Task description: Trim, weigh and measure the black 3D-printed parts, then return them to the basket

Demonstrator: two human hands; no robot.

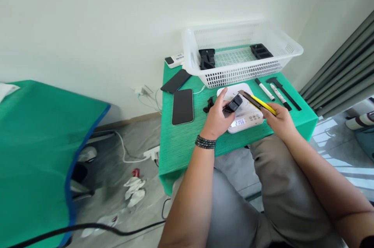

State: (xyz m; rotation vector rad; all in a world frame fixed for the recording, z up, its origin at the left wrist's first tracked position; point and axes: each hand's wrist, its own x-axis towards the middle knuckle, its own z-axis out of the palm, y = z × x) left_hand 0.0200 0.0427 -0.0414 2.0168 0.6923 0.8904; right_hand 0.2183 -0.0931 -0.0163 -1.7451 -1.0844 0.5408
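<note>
My left hand (218,117), with a beaded bracelet at its wrist, is closed round a small black plastic part (234,103). In my right hand (279,119) is a yellow utility knife (263,104), its blade out and pointing left, close to the black part; whether they touch I cannot tell. Both are above a white digital scale (250,122), whose display reads about 215.6. Just left of the scale, partly behind my left hand, lies another black piece (208,105). Small dark bits lie on the scale's plate.
Behind the scale stands a white plastic basket (242,72) holding black moulded parts (207,58). To the right lie markers (265,89) and a black caliper (288,94). Two phones (182,106) and a white device (174,61) lie left on the green-covered table (172,146). A cable (117,231) crosses below.
</note>
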